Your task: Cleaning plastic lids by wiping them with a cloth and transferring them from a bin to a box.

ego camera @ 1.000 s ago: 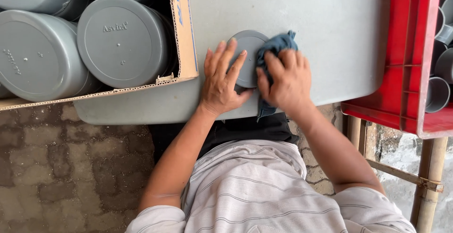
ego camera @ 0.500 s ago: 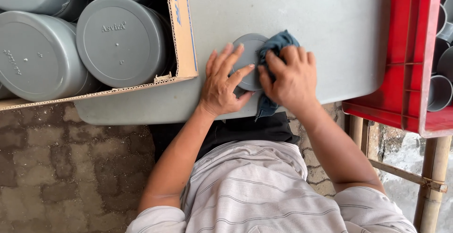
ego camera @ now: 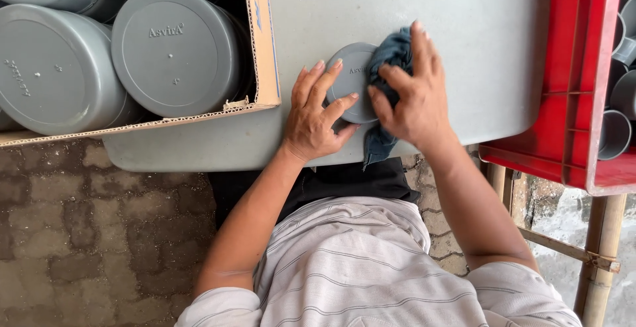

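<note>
A floor of grey paving stones lies under the person, running beneath a grey table whose rounded near edge sits just in front of the striped shirt. To the right a wooden frame holds up a red crate, which overlaps the table's right side and has grey pipe fittings lying in it. Near the front edge of the table lies a round grey cap, flat on the surface. The left hand rests on its left side with fingers spread, the fingertips touching the cap's rim and top and the thumb reaching along its near edge. The right hand presses a dark blue cloth down on the cap's right half, its fingers curled and bunched over the cloth; a tail of the cloth hangs off the table's edge below the hand. Farther left, a cardboard box stands on the table, its corner close to the left hand, packed with large grey caps lying side by side.
</note>
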